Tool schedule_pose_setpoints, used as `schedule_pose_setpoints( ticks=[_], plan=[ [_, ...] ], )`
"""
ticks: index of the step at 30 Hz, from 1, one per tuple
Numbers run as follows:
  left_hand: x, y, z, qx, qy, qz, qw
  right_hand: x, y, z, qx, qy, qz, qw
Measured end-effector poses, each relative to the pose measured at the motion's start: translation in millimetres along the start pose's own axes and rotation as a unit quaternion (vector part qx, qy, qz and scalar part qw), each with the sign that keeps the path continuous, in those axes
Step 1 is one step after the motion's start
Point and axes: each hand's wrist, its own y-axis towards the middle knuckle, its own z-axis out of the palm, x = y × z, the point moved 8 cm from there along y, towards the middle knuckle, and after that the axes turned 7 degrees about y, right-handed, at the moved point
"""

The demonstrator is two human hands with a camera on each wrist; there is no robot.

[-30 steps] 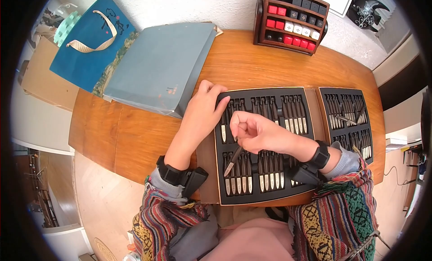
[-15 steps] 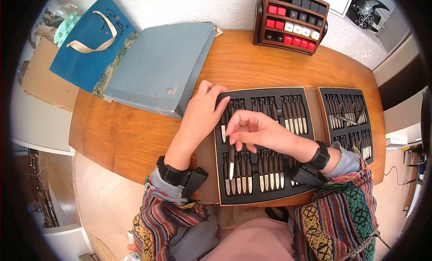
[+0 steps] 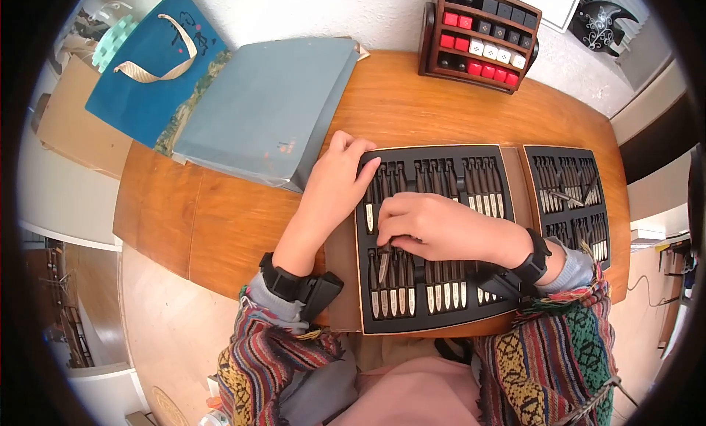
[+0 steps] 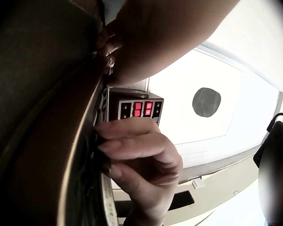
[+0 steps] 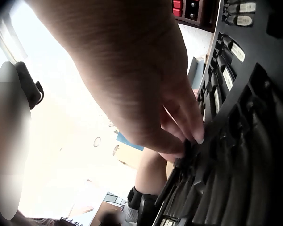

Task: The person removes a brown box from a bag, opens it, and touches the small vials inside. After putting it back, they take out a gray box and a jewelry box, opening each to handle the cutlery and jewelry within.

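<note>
My right hand [image 3: 419, 224] is over the left half of the larger black tray [image 3: 408, 324]. Its thumb and fingertips pinch the upper end of a slim dark-handled piece with a silver blade-like end [image 3: 384, 267]. This piece slants over the lower left group of similar pieces [image 3: 390, 302], close above their slots. In the right wrist view the fingertips [image 5: 200, 136] are right at the tray surface. My left hand [image 3: 334, 176] rests at the tray's upper left corner, thumb laid over the rim. Above the right hand, one pale-tipped piece [image 3: 370, 219] sits in the upper left group.
A second tray [image 3: 604, 238] of similar pieces lies to the right, with a loose piece [image 3: 566, 199] across its rows. Behind are a grey-blue box [image 3: 265, 102], a blue gift bag [image 3: 147, 95] and a wooden rack [image 3: 426, 40] of red, white and black cubes.
My right hand turned its back upward and shifted slightly, keeping the dark-handled piece pinched; the piece swung from slanted to upright, then tilted again. The left hand stayed at the corner.
</note>
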Motion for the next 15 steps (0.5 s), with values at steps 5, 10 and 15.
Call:
schedule_pose_setpoints(
  ticks=[5,10,15],
  plan=[
    [2.9,-0.4,2.4,0.015,0.003,-0.005,1.000,-4.9,2.3,-9.4,-0.045,0.023,0.048,0.998],
    [3.8,-0.3,3.2,0.010,-0.001,-0.005,1.000,-0.8,-1.4,-14.2,0.008,-0.004,0.096,0.995],
    [5.8,-0.2,3.7,0.011,-0.006,-0.009,1.000,13.7,-15.0,-7.1,0.042,-0.140,0.073,0.987]
  ],
)
